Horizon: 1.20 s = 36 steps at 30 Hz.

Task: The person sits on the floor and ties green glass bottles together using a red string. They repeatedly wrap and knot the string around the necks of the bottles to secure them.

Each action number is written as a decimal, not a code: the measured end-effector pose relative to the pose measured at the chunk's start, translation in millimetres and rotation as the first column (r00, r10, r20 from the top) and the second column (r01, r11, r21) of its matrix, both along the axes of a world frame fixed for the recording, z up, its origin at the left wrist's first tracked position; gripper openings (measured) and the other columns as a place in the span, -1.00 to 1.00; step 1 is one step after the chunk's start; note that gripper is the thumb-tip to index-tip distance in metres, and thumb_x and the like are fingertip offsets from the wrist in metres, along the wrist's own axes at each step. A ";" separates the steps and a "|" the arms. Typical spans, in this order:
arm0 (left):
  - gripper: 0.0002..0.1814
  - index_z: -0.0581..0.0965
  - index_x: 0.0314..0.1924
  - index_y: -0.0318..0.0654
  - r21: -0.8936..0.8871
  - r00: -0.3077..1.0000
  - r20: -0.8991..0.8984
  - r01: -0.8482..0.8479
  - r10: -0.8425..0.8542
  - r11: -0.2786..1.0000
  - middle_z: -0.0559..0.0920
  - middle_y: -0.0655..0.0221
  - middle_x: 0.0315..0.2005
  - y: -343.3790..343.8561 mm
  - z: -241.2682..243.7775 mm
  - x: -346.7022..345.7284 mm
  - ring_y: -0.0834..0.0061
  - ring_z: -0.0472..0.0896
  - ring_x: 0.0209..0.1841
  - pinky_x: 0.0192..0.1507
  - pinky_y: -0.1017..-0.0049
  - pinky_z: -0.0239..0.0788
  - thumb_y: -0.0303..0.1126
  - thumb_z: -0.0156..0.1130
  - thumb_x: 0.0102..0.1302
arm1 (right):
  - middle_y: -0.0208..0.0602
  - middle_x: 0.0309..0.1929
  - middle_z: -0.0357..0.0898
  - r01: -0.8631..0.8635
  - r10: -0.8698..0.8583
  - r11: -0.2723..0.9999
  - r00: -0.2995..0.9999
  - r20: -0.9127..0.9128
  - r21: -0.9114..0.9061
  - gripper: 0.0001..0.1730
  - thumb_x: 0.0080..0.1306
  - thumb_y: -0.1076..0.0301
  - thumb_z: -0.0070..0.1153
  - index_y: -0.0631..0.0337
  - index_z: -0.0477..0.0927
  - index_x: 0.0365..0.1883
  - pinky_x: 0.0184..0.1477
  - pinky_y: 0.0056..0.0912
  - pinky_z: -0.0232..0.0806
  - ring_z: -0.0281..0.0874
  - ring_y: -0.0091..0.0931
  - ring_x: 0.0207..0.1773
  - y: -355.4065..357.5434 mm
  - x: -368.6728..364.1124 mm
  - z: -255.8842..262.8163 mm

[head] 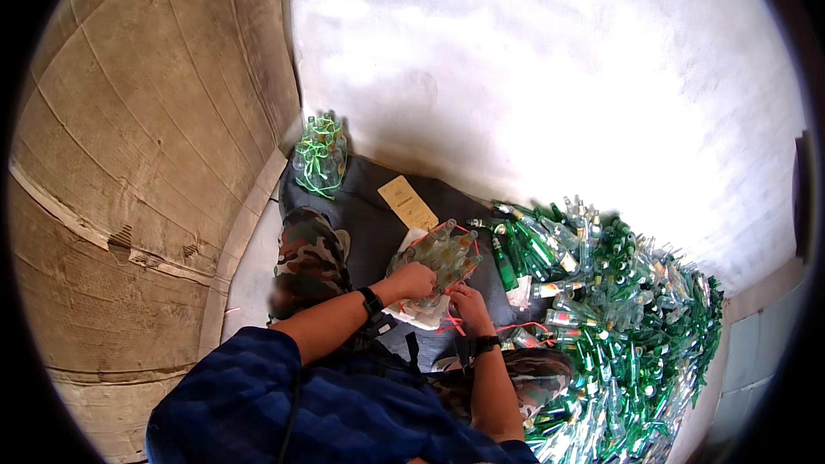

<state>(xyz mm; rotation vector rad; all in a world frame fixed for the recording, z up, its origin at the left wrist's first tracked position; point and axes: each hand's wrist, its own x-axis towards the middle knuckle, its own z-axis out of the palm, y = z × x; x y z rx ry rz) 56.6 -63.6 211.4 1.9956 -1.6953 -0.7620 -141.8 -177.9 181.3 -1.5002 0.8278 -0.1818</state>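
Observation:
A bundle of clear glass bottles [445, 251] stands upright in front of me, ringed by a red plastic cord [477, 249]. My left hand [414, 280] is curled in a fist against the near left side of the bundle; what its fingers hold is hidden. At the near right side, my right hand [468, 305] pinches the red cord, and loose ends [454, 321] hang below it. Under the bottles lies a whitish pad [422, 316].
A second bottle bundle tied with green cord [319, 154] stands in the corner. Near it lies a yellow printed card [407, 202] on the dark mat [367, 183]. Loose green and clear bottles [619, 309] are heaped at right. Cardboard [155, 116] lines the left wall.

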 end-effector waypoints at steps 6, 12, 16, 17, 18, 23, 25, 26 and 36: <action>-0.73 0.71 -0.29 -0.17 -0.004 1.000 -0.002 0.003 -0.003 1.000 0.72 0.10 -0.28 -0.4 8.9 -2.0 -0.03 0.66 -0.16 -0.06 0.05 0.49 -0.28 0.10 0.14 | -0.26 -0.41 0.66 -0.065 0.044 0.929 0.997 -0.066 -0.364 -0.74 0.32 0.28 0.13 0.31 0.68 -0.23 -0.23 -0.35 0.40 0.62 -0.44 -0.32 2.6 0.5 -2.4; -0.74 0.71 -0.31 -0.17 -0.010 0.999 0.042 0.012 -0.012 1.000 0.71 0.09 -0.29 -3.1 -0.1 -3.2 -0.04 0.66 -0.17 -0.04 0.04 0.48 -0.28 0.12 0.13 | -0.03 -0.27 0.69 0.030 -0.096 0.864 0.990 -0.107 -0.502 -0.74 0.22 0.31 0.20 0.32 0.64 -0.22 -0.09 -0.19 0.46 0.68 -0.15 -0.16 8.8 9.7 -15.3; -0.75 0.71 -0.32 -0.18 -0.074 1.000 0.016 -0.005 0.006 0.997 0.72 0.10 -0.30 -1.6 -7.9 -3.8 -0.03 0.67 -0.18 -0.04 0.06 0.49 -0.30 0.11 0.16 | 0.02 -0.18 0.66 0.201 -0.256 0.895 0.963 -0.088 -0.397 -0.72 0.14 0.33 0.27 0.31 0.61 -0.23 -0.03 -0.13 0.45 0.66 -0.10 -0.08 7.0 16.8 -30.6; -0.75 0.71 -0.32 -0.18 -0.094 1.000 0.024 0.000 0.003 0.996 0.72 0.10 -0.29 -1.6 -9.6 -4.0 -0.03 0.67 -0.17 -0.04 0.06 0.49 -0.29 0.11 0.17 | 0.04 -0.16 0.65 0.247 -0.295 0.902 0.951 -0.088 -0.355 -0.72 0.13 0.33 0.28 0.31 0.60 -0.24 -0.02 -0.12 0.44 0.65 -0.09 -0.06 5.7 17.3 -33.5; -0.75 0.71 -0.31 -0.19 -0.111 1.000 0.031 0.005 -0.002 0.994 0.72 0.11 -0.28 -0.4 -7.5 -4.1 -0.03 0.67 -0.17 -0.04 0.06 0.49 -0.29 0.10 0.18 | 0.05 -0.11 0.64 0.212 -0.285 0.897 0.948 -0.141 -0.387 -0.62 0.12 0.33 0.28 0.31 0.60 -0.10 0.04 -0.10 0.43 0.64 -0.05 -0.01 4.9 17.2 -32.8; -0.78 0.67 -0.20 -0.18 -0.040 0.999 -0.007 0.047 -0.047 0.998 0.68 0.15 -0.20 8.5 9.0 -1.3 0.05 0.63 -0.06 0.00 0.10 0.46 -0.33 0.17 0.21 | 0.03 0.00 0.58 0.281 -0.292 0.903 0.956 0.017 -0.325 -0.42 0.09 0.40 0.25 0.30 0.52 0.13 0.15 -0.16 0.38 0.57 -0.09 0.09 10.1 20.8 -37.2; -0.77 0.63 -0.15 -0.18 -0.049 0.998 -0.038 0.048 -0.050 0.998 0.65 0.18 -0.17 11.6 17.4 2.1 0.08 0.61 -0.03 0.02 0.11 0.44 -0.35 0.19 0.20 | -0.02 0.07 0.52 0.253 -0.255 0.939 0.967 0.023 -0.232 -0.37 0.05 0.46 0.23 0.30 0.49 0.18 0.19 -0.20 0.35 0.51 -0.13 0.15 3.1 22.2 -36.1; -0.76 0.62 -0.12 -0.17 -0.074 0.998 -0.048 0.038 -0.042 0.997 0.63 0.19 -0.16 13.8 21.4 2.9 0.09 0.60 -0.02 0.02 0.11 0.44 -0.37 0.20 0.19 | -0.04 0.11 0.49 0.238 -0.237 0.953 0.971 0.028 -0.185 -0.34 0.04 0.48 0.22 0.30 0.48 0.20 0.21 -0.22 0.33 0.48 -0.15 0.18 1.4 22.7 -36.2; -0.64 0.55 -0.01 -0.12 -0.146 0.880 -0.009 -0.471 0.475 0.870 0.63 0.16 -0.08 20.8 54.2 29.2 0.04 0.61 0.05 0.04 0.11 0.46 -0.25 0.26 0.17 | -0.19 0.05 0.59 0.240 -0.237 0.971 0.957 0.165 0.003 -0.24 0.12 0.54 0.17 0.15 0.41 0.38 0.11 -0.34 0.38 0.55 -0.36 0.02 14.1 26.5 -7.5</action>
